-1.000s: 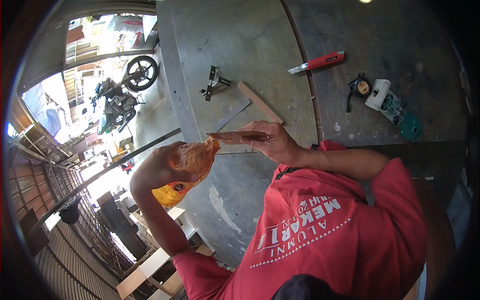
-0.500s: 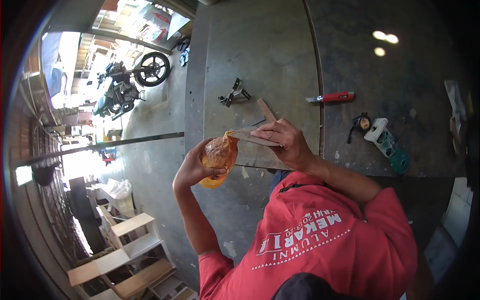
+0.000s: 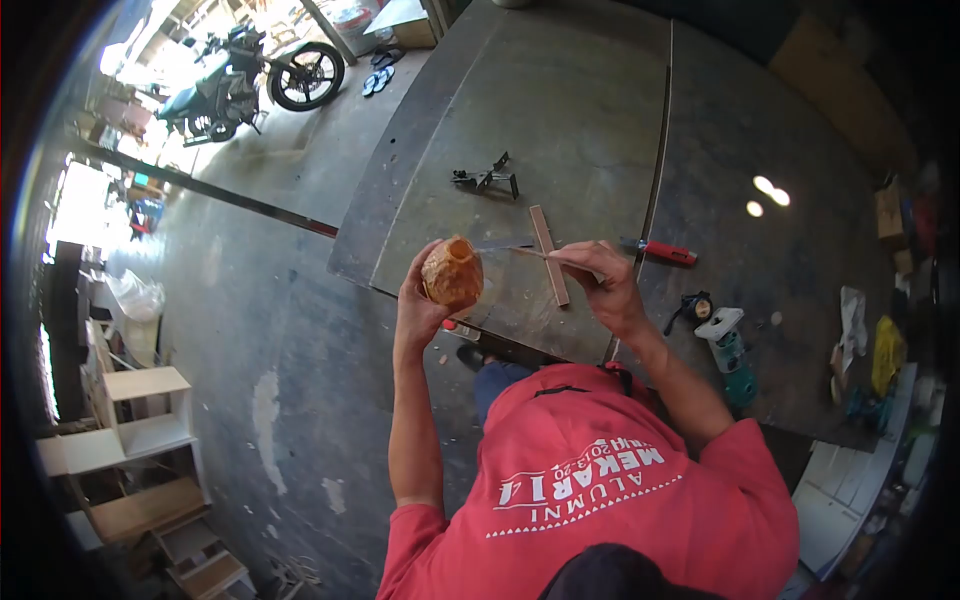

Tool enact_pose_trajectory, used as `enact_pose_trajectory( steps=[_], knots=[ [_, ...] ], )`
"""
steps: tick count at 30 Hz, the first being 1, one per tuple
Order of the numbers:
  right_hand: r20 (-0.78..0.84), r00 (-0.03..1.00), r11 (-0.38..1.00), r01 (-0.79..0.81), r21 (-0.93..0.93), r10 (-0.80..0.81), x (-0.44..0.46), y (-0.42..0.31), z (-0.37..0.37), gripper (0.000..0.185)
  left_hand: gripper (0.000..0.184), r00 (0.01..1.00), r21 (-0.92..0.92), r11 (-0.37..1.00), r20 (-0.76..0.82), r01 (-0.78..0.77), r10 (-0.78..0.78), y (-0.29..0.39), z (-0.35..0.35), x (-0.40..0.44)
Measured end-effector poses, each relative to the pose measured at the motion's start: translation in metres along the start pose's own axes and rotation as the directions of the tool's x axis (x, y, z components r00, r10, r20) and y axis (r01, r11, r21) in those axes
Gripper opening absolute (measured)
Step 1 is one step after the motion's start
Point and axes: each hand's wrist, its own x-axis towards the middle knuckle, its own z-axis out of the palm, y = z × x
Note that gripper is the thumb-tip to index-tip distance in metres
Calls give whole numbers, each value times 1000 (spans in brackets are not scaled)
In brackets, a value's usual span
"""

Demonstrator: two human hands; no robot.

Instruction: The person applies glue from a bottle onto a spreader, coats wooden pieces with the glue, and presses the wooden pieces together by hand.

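My left hand (image 3: 418,302) is wrapped round an orange plastic bottle (image 3: 455,278) smeared with a crusty orange coating; its open mouth faces up towards me. In my right hand (image 3: 608,288) is a thin strip of wood (image 3: 530,252), pinched between thumb and fingers and seen nearly edge-on. Its free end points left, apart from the bottle's mouth. Below the held strip, another wooden strip (image 3: 548,255) lies on the table near my right fingers. A flat grey blade-like piece (image 3: 505,243) lies beside it.
A red utility knife (image 3: 668,252) lies right of my right hand. A green and white power tool (image 3: 732,360) stands near a black corded item (image 3: 692,308). A black metal fixture (image 3: 488,180) sits further back on the table (image 3: 560,110). A motorcycle (image 3: 240,85) is parked at upper left.
My right hand has drawn the wooden strip away from the bottle's mouth and turned it edge-on. My left hand has tilted the bottle so its mouth faces me. The head view has rotated.
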Motion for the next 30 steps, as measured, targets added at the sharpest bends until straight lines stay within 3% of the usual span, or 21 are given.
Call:
enact_pose_trajectory(
  steps=[1, 2, 3, 5, 6, 8, 9, 11, 12, 14, 16, 18, 21, 23, 27, 29, 30],
  knots=[
    [25, 978, 919, -205, 336, 209, -7, 15, 4, 37, 102, 1000, -25, 1000, -14, -5, 4, -18, 2, 0],
    [89, 933, 743, -334, 580, 350, -20, 39, 7, 30, 104, 988, -65, 992, -117, -105, 97, -43, 3, 2],
    [102, 932, 751, -342, 564, 347, -23, 41, 5, 30, 106, 959, -90, 975, -221, -203, 179, -67, 4, 3],
    [59, 831, 607, -450, 655, 552, -24, 42, -1, 30, 111, 953, -120, 973, -256, -200, 164, -92, 6, -4],
    [61, 831, 613, -456, 645, 554, -20, 39, -6, 30, 112, 931, -148, 959, -315, -241, 185, -94, 10, -11],
    [-102, 843, 659, -332, 675, 529, -14, 33, -17, 30, 117, 906, -158, 958, -391, -241, 164, -97, 13, -21],
    [-97, 838, 658, -344, 670, 537, -13, 32, -23, 30, 117, 907, -165, 959, -393, -231, 151, -96, 17, -24],
    [-274, 848, 748, -196, 634, 454, -13, 39, -39, 30, 107, 850, 110, 967, -462, -228, 253, -94, 23, -28],
    [-299, 857, 782, -174, 598, 419, -16, 45, -48, 29, 107, 852, 107, 970, -464, -218, 243, -107, 26, -35],
    [-339, 843, 821, -190, 538, 417, -16, 35, -61, 28, 83, 710, 464, 885, -631, 24, 312, -139, 37, -60],
    [-421, 823, 878, -179, 443, 381, -14, 30, -67, 24, 61, 818, 415, 906, -547, 84, 175, -133, 69, -93],
    [-443, 795, 875, -214, 434, 414, -17, 33, -67, 23, 55, 964, 529, 846, -252, 63, 86, -110, 100, -86],
    [-443, 761, 857, -283, 432, 474, -26, 39, -63, 24, 57, 972, 671, 742, -168, -8, 163, -100, 150, -33],
    [-423, 755, 842, -313, 439, 501, -28, 35, -62, 26, 59, 948, 828, 556, -229, 70, 221, -105, 171, -6],
    [-399, 785, 868, -338, 365, 474, -38, 35, -72, 26, 53, 976, 867, 495, -156, 60, 155, -131, 164, 11],
    [-429, 816, 922, -346, 175, 388, -53, 47, -78, 25, 44, 965, 396, 911, -264, 113, -5, -138, 148, 4],
    [-432, 810, 918, -352, 184, 397, -56, 47, -78, 25, 31, 960, 382, 920, -281, 90, 23, -108, 142, -6]
  ],
)
